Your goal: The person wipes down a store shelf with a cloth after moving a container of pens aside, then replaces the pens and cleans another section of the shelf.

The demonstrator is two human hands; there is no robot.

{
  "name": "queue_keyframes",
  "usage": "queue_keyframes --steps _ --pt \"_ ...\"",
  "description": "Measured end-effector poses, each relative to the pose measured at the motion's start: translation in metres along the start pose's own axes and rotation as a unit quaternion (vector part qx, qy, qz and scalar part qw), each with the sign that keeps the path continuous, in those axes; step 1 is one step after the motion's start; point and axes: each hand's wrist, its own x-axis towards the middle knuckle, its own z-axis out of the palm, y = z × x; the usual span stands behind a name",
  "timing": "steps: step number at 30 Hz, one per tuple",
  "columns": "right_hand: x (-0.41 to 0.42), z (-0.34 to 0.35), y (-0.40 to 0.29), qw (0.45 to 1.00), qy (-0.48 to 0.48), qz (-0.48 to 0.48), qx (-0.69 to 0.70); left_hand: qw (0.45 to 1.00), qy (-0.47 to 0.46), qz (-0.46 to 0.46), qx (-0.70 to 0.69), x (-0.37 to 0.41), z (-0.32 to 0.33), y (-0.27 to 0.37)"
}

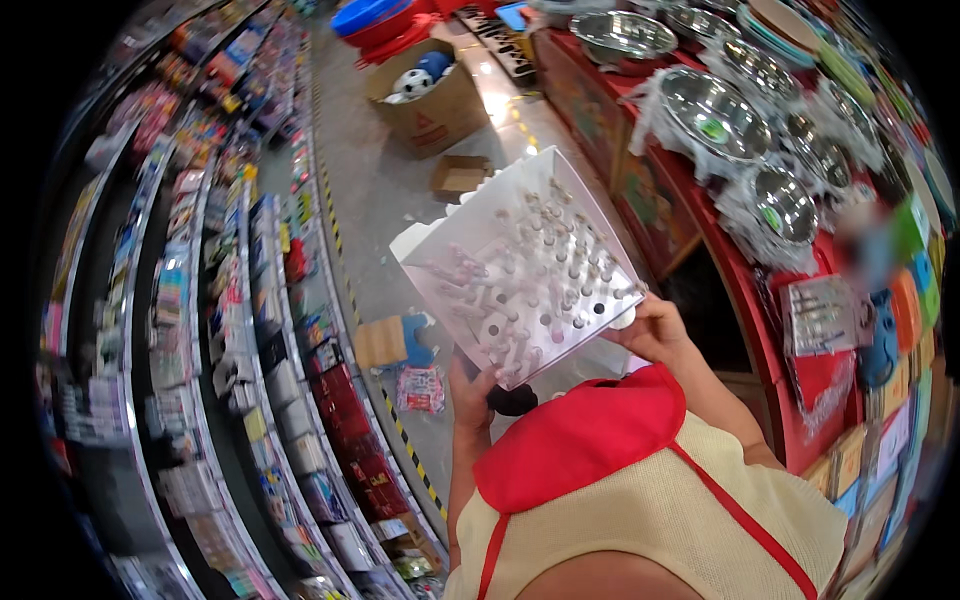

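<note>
Both my hands hold a white display box (450, 259) with an open top, in front of my body. My left hand (474, 390) grips its lower corner, the thumb over the rim. At the right corner, my right hand (652, 326) has its fingers on the rim and the palm below. Rows of small capped bottles or tubes (574, 251) stand in holes in the box's insert. Some holes hold nothing, and several pieces near the lower left lie tilted. Their exact kind cannot be told.
Stocked shelves (202, 315) run along the left. Steel bowls (712, 116) in plastic wrap cover a red display table (675, 169) at right. On the floor ahead stand a large carton (424, 112) with balls and a small cardboard box (461, 176); packets (420, 388) lie by the striped tape.
</note>
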Motion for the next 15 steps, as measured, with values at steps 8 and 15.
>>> queue_keyframes --steps 8,15 --pt "0.054 0.030 0.021 0.980 -0.164 0.111 0.008 0.994 0.071 0.062 -0.052 -0.042 -0.058 0.031" --pt "0.088 0.056 0.040 0.939 -0.260 0.210 -0.084 0.992 0.060 0.109 0.036 -0.061 -0.096 0.046"
